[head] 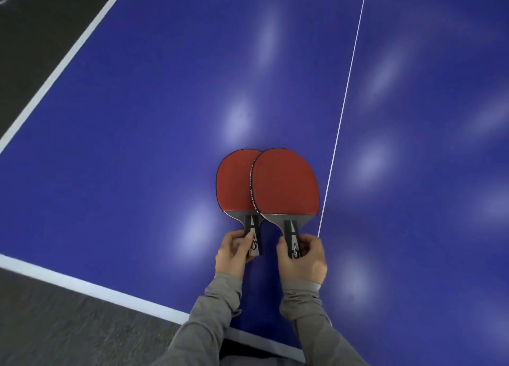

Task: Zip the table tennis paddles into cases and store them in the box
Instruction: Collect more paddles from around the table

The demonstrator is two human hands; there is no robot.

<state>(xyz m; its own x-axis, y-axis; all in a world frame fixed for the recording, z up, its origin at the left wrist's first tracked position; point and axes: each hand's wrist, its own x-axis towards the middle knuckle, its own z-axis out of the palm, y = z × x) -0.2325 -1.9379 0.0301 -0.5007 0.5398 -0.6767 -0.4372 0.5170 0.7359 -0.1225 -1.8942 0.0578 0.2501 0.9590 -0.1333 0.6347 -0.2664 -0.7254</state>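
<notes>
Two table tennis paddles with red rubber faces lie side by side on the blue table tennis table point(137, 145). The right paddle point(287, 183) overlaps the edge of the left paddle point(234, 181). My left hand point(234, 252) grips the dark handle of the left paddle. My right hand point(303, 258) pinches the handle of the right paddle between thumb and fingers. No cases and no box are in view.
The table's white centre line point(344, 112) runs just right of the paddles. White edge lines border the table at the left point(63, 65) and near side point(82, 285). Dark grey floor point(55, 324) lies beyond. My grey sleeves reach in from below.
</notes>
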